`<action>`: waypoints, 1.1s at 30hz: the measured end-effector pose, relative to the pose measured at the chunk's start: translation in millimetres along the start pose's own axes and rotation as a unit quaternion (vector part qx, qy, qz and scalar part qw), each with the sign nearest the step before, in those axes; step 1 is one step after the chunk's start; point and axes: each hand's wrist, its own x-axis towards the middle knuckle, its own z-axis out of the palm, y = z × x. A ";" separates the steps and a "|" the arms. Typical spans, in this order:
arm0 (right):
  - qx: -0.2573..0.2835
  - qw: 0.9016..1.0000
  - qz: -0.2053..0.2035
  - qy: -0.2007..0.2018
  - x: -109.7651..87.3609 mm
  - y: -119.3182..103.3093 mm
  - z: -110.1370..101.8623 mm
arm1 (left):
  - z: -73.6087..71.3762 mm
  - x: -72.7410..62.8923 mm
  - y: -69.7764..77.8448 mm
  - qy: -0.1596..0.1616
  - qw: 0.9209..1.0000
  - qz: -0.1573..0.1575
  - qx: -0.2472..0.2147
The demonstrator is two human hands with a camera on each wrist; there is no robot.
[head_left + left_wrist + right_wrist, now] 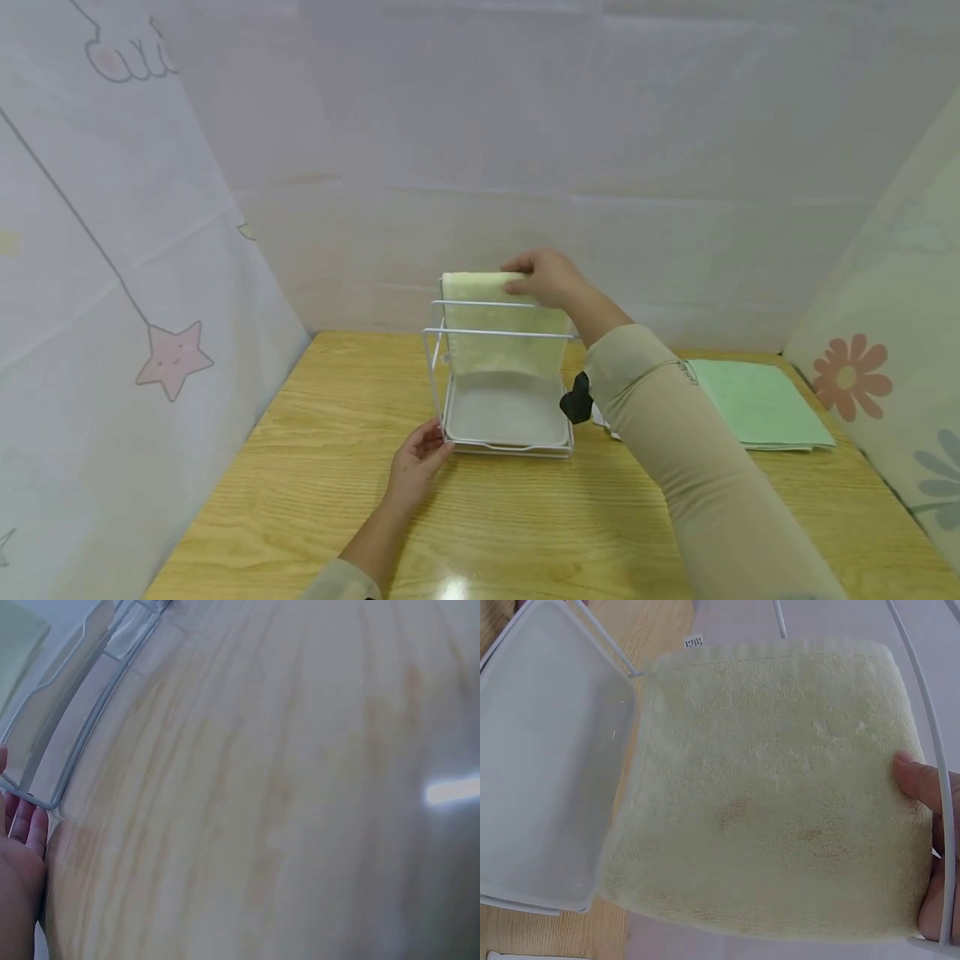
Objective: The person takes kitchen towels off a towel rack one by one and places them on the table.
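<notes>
A pale yellow towel [495,354] hangs over the rear bar of a white wire rack [495,334], its lower part reaching down towards the back of a shallow white tray [510,408] in the rack's base. My right hand [551,277] pinches the towel's top edge near its right end; in the right wrist view the thumb [919,780] presses on the terry cloth. Low at the rack's front left corner, my left hand [412,467] grips the base. Its fingers [34,825] reach under the wire in the left wrist view.
A folded green cloth [765,404] lies on the wooden table [315,467] to the right. Beside the rack, a white item [603,423] is mostly hidden by the right sleeve. Printed fabric walls [525,167] stand behind and at both sides.
</notes>
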 end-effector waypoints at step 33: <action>0.058 0.996 -0.030 0.057 -15.7 -26.3 -45.6 | 3.7 3.9 -3.4 0.001 1.000 -0.013 0.007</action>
